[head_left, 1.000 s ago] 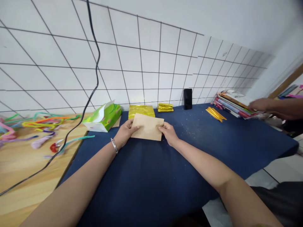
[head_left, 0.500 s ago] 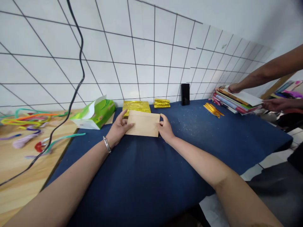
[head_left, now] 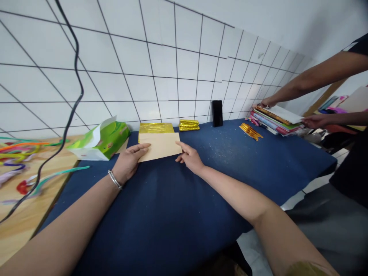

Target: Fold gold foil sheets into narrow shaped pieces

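Observation:
A plain tan kraft paper envelope (head_left: 161, 146) is held low over the blue cloth, tilted slightly. My left hand (head_left: 130, 159), with a silver bangle at the wrist, grips its left end, thumb on top and the other fingers partly hidden. At the right end, my right hand (head_left: 189, 156) has one finger on the upper corner while other fingers curl below the edge. Just behind the envelope lies a flat, shiny gold foil packet (head_left: 156, 127), partly covered by it. Right of that sits a small gold foil bundle (head_left: 189, 125).
A green tissue pack (head_left: 110, 138) stands left, near pipe cleaners (head_left: 63, 172) on a wooden board. A black phone (head_left: 217, 113) leans on the tiled wall. Orange-gold strips (head_left: 250, 131) lie right. Another person's hands hold a book stack (head_left: 273, 120). A black cable (head_left: 76, 76) hangs in front.
The view has shifted right, so things appear further left. The envelope has tipped flatter, and my right hand's fingers have spread at its edge. The other person's hands remain at the books.

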`<state>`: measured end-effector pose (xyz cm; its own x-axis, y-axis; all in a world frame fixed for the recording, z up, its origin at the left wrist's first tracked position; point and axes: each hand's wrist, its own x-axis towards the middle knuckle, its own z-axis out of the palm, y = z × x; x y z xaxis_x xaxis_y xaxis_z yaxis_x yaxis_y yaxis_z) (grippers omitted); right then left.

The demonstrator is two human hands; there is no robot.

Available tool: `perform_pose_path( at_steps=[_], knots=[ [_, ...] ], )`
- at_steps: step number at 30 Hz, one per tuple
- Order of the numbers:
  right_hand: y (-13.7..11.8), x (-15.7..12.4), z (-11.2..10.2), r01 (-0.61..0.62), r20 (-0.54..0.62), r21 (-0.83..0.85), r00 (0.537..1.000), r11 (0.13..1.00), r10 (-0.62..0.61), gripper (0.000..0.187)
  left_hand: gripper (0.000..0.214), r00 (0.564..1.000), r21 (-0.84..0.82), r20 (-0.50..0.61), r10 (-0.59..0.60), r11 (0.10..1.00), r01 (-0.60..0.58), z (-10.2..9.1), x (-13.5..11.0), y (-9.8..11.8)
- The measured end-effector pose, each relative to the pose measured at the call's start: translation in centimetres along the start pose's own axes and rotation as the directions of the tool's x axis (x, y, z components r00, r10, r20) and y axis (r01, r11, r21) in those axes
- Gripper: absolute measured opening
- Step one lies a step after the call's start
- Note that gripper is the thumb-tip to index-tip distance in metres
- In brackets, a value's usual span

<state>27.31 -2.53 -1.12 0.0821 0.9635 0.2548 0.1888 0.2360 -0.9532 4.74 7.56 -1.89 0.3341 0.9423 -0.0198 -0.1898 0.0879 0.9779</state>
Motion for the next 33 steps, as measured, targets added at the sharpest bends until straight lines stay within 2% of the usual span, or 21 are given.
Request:
perform_pose_path(
  at_steps=[4, 7, 10, 12, 15, 19, 22, 27, 33],
  knots=[
    [0.2, -0.1, -0.1, 0.072, 0.018, -0.166, 0.997, 0.984, -0.070, 0.062, 0.045, 0.994, 0.029, 0.082, -0.078, 0.997, 0.076, -0.5, -0.1, 0.5],
    [0.1, -0.2, -0.4, 0.124, -0.008, -0.343, 0.991, 0.931, -0.135, 0.053, 0.046, 0.977, 0.065, 0.153, -0.150, 0.988, 0.142, -1.1, -0.4, 1.4],
    [-0.2, 0.0, -0.6, 0.173, 0.072, -0.481, 0.985, 0.860, -0.158, 0.037, 0.046, 0.951, 0.163, 0.231, -0.206, 0.972, 0.171, -2.1, -0.8, 2.4],
    [-0.4, 0.1, -0.6, 0.215, 0.117, -0.481, 0.976, 0.850, -0.181, 0.024, 0.045, 0.939, 0.249, 0.266, -0.216, 0.957, 0.150, -2.8, -1.0, 3.0],
    [-0.9, 0.2, -0.5, 0.287, 0.150, -0.508, 0.958, 0.812, -0.244, 0.016, 0.047, 0.923, 0.336, 0.338, -0.183, 0.940, 0.063, -3.5, -1.2, 3.7],
    [-1.2, 0.3, -0.5, 0.218, 0.091, -0.522, 0.975, 0.825, -0.200, 0.020, 0.055, 0.862, 0.375, 0.442, -0.250, 0.924, 0.076, -3.5, -1.1, 3.8],
    [-0.9, 0.2, -0.6, 0.162, 0.039, -0.511, 0.985, 0.844, -0.166, 0.029, 0.056, 0.871, 0.400, 0.446, -0.208, 0.916, 0.014, -3.3, -0.9, 3.4],
    [-0.3, 0.3, -0.8, 0.058, -0.066, -0.443, 0.993, 0.894, -0.097, 0.035, 0.051, 0.849, 0.421, 0.511, -0.137, 0.901, -0.108, -3.0, -0.7, 3.3],
    [-0.5, 0.3, -0.9, 0.012, -0.055, -0.339, 0.998, 0.941, -0.032, 0.036, 0.043, 0.871, 0.403, 0.490, -0.022, 0.892, -0.204, -2.6, -0.8, 3.4]
  ],
)
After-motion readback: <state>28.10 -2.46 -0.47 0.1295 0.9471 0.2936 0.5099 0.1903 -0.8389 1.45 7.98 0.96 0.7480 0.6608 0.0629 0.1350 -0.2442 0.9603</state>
